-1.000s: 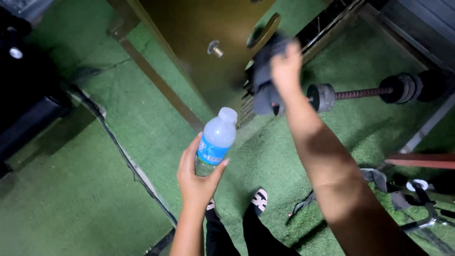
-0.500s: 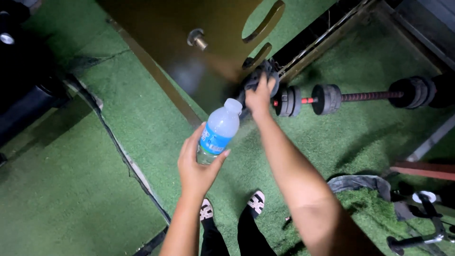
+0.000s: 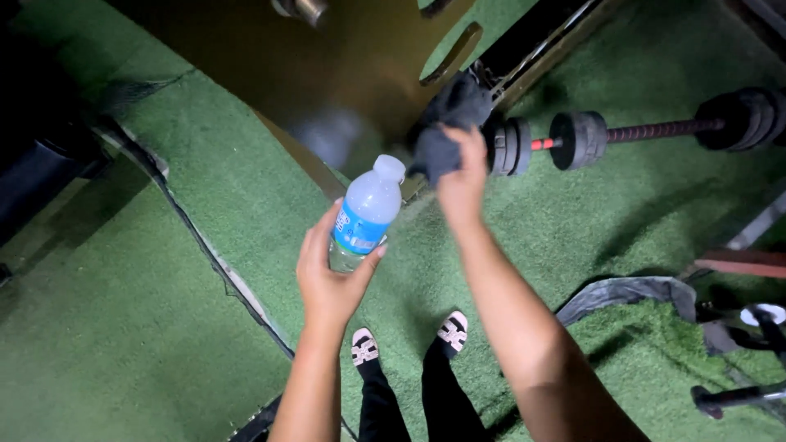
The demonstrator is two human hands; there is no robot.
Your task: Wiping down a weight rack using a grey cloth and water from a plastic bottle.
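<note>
My left hand (image 3: 327, 274) grips a clear plastic water bottle (image 3: 368, 211) with a blue label and a white cap, held upright and tilted a little right. My right hand (image 3: 461, 176) clutches a dark grey cloth (image 3: 449, 123) and presses it against the lower edge of a brown door (image 3: 327, 74) with curved slots. The bottle's cap sits just left of the cloth. My two feet in black-and-white sandals (image 3: 409, 340) stand on green artificial turf below.
A barbell with black plates (image 3: 630, 131) lies on the turf (image 3: 205, 205) to the right of the door. A metal track (image 3: 540, 49) runs beside the door. A dark seam (image 3: 196, 245) crosses the turf at left. Folded-up turf and metal tools (image 3: 737, 360) lie at lower right.
My right hand with the cloth dropped down the door, then shifted slightly right along its lower edge. The camera tilted, so the door knob slid up. The bottle stays in my left hand.
</note>
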